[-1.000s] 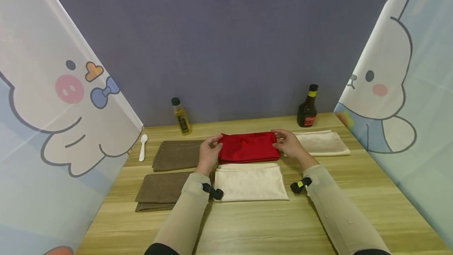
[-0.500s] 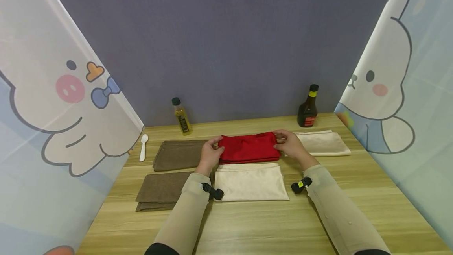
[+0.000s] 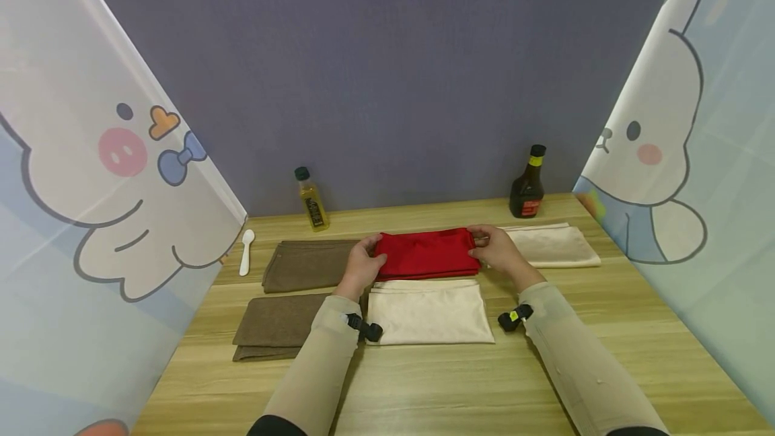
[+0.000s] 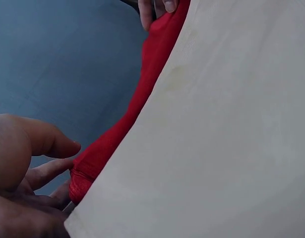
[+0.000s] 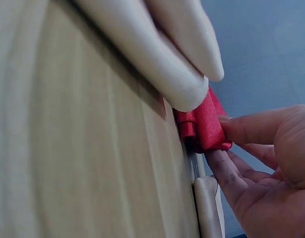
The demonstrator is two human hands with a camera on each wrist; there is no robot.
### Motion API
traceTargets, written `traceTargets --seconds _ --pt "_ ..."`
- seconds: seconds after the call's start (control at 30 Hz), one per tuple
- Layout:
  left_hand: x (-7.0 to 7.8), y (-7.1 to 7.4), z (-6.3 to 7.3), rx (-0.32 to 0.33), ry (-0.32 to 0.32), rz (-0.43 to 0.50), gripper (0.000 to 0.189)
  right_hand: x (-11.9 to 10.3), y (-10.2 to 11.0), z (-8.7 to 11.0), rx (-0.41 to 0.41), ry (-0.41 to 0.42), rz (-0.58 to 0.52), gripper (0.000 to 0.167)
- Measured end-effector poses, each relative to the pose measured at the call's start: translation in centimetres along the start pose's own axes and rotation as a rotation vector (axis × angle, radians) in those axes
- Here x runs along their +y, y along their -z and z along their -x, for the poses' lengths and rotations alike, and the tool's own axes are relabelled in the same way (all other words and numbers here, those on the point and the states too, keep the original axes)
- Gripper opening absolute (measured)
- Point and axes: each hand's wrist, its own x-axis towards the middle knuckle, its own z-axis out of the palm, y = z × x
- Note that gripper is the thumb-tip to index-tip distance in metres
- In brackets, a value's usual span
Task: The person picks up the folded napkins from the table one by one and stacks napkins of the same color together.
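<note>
A folded red cloth [image 3: 426,254] with a satin sheen lies at the back centre of the table. At its left end is my left hand [image 3: 359,264], fingers along the edge; in the left wrist view the thumb [image 4: 68,146] stands just off the fabric. My right hand [image 3: 501,251] pinches the opposite end, with thumb on the red layers and fingers against the side, as the right wrist view shows. Directly in front lies a folded cream cloth [image 3: 430,315]. Another cream cloth [image 3: 551,245] is to the right, partly behind my right hand.
Two folded brown cloths lie at the left, the rear one [image 3: 305,268] behind the front one [image 3: 278,321]. A white spoon [image 3: 245,252] is beside them. An oil bottle [image 3: 313,200] and a dark sauce bottle [image 3: 527,187] stand along the back wall.
The red cloth's raised top layer and corners have settled flatter. My left hand has shifted slightly right; my right hand stays at its end.
</note>
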Motion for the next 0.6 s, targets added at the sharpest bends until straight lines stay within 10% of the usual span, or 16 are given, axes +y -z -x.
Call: traceTargets --seconds 0.6 --pt "0.15 0.08 0.16 -0.026 0.018 -0.021 0.054 -0.19 -0.19 0.14 -0.038 -0.003 0.028 0.061"
